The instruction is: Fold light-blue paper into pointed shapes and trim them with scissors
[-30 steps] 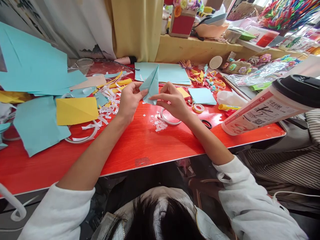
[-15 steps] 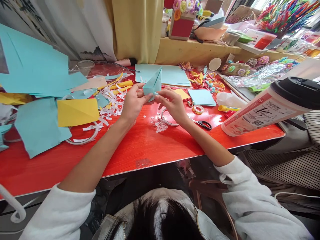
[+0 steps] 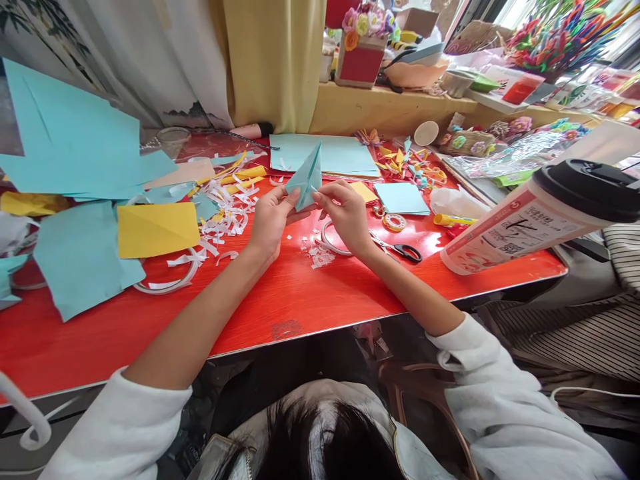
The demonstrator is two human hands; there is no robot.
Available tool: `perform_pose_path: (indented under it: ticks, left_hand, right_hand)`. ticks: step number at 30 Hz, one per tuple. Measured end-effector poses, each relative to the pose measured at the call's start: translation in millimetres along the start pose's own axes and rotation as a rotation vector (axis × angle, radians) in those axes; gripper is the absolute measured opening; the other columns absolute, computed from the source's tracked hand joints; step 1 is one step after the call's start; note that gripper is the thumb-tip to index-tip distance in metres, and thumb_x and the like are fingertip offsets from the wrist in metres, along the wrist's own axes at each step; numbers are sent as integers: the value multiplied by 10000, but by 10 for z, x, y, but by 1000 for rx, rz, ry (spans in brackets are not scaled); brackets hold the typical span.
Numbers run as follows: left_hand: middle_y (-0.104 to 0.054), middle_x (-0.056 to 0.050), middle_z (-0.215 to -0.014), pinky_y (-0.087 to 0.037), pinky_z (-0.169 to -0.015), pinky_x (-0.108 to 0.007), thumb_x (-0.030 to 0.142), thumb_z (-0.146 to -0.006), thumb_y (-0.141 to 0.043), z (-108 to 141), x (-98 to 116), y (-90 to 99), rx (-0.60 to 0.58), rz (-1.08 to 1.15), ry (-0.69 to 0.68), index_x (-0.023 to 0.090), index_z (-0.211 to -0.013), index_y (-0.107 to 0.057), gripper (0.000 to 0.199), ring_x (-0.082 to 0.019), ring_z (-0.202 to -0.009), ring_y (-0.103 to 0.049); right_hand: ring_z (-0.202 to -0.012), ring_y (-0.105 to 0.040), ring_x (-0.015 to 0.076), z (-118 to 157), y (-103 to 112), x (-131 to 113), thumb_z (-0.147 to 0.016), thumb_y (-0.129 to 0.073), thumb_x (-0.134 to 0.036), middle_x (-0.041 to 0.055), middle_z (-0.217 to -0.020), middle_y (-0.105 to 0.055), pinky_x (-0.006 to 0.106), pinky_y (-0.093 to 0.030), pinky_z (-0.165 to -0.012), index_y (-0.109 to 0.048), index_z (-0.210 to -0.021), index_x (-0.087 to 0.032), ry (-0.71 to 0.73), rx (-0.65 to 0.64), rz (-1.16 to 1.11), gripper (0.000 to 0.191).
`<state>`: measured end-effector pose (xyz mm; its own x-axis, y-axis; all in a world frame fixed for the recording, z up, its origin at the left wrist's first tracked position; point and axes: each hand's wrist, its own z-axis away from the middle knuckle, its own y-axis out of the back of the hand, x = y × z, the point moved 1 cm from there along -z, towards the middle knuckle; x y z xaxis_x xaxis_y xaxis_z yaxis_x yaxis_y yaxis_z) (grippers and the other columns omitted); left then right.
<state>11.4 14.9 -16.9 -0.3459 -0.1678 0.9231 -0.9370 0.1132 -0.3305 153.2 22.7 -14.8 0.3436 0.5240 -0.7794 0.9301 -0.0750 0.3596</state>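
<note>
A yellow curtain point(image 3: 274, 67) is hanging behind the red table point(image 3: 240, 320), where a tall lidded cup point(image 3: 510, 223) is standing toward the right, a stack of blue sheets point(image 3: 347, 153) is lying at the back, and scissors point(image 3: 403, 249) are resting nearer the front. Over the middle of the table, the left hand point(image 3: 273, 220) is pinching a folded blue paper point(image 3: 305, 179) between thumb and fingers while the right hand point(image 3: 345, 213) is holding its lower right edge in a narrow fingertip grip. They seem to be shaping a fold, which is probably calling for a steady left hold and light, exact pressure from the right.
</note>
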Motion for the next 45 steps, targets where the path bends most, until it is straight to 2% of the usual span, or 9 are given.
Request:
perform_pose_path:
  ticks: [9, 13, 17, 21, 25, 29, 34, 41, 45]
  left_hand:
    - [-712, -48, -987, -559, -830, -293, 275, -795, -653, 46, -49, -32, -18, -6, -5, 146, -924, -649, 183, -177, -919, -686]
    - [-714, -54, -1002, -544, -867, -322, 304, -767, -681, 52, -59, -38, -27, -1, -19, 140, -957, -657, 253, -196, -951, -679]
    - [-726, -60, -953, -543, -869, -353, 239, -724, -714, 56, -69, -38, 16, -5, -36, 134, -927, -663, 234, -210, -934, -685]
    - [-727, -52, -938, -546, -855, -350, 234, -730, -700, 66, -85, -39, 34, 20, -35, 142, -913, -661, 209, -196, -890, -694]
    - [-721, -39, -911, -545, -834, -331, 217, -723, -698, 58, -76, -37, 11, 52, -30, 137, -913, -657, 211, -169, -829, -692]
    - [-702, -26, -855, -532, -724, -275, 253, -696, -722, 16, -15, -8, -44, -96, -9, 140, -899, -661, 240, -149, -781, -659]
    - [-659, -5, -771, -422, -578, -206, 371, -703, -721, -54, 23, 80, -40, -357, -111, 156, -808, -671, 244, -109, -696, -569]
    - [-615, 11, -672, -395, -588, -211, 331, -700, -730, -80, -7, 115, 33, -280, -152, 147, -696, -652, 200, -83, -604, -512]
    - [-626, 5, -695, -415, -578, -213, 310, -700, -730, -92, 6, 104, -39, -281, -103, 148, -734, -650, 184, -96, -621, -541]
  right_hand:
    - [-756, -536, 118, -18, 1, -14, -871, -556, -397, 12, -790, -521, 272, -459, -708, -545, -707, -183, 76, 79, 68, 270]
    - [-679, -522, 98, -21, -10, -19, -865, -574, -349, 2, -765, -505, 262, -451, -647, -534, -681, -177, 91, 108, 57, 255]
    - [-661, -524, 89, -19, -30, -15, -850, -589, -373, 10, -796, -511, 243, -471, -604, -542, -694, -178, 56, 102, 17, 255]
    - [-679, -558, 88, -34, -24, 16, -745, -673, -488, 38, -948, -535, 211, -473, -515, -513, -858, -203, -57, 159, -135, 345]
    - [-606, -560, 96, -56, -18, 41, -781, -605, -538, 17, -720, -572, 211, -474, -499, -533, -803, -182, -119, -54, -285, 365]
    - [-499, -537, 85, -63, 18, 31, -793, -603, -515, -9, -567, -551, 218, -453, -483, -509, -661, -172, -108, -78, -247, 380]
    - [-453, -506, 69, -88, 82, 5, -787, -631, -470, -32, -521, -525, 198, -407, -450, -524, -632, -168, -88, -125, -83, 356]
    - [-563, -612, 100, -101, 101, -13, -742, -658, -519, 9, -634, -616, 216, -503, -542, -575, -711, -145, -218, -324, -311, 384]
    - [-529, -603, 93, -105, 121, 0, -739, -672, -495, 6, -600, -611, 211, -497, -524, -572, -678, -139, -214, -340, -281, 375]
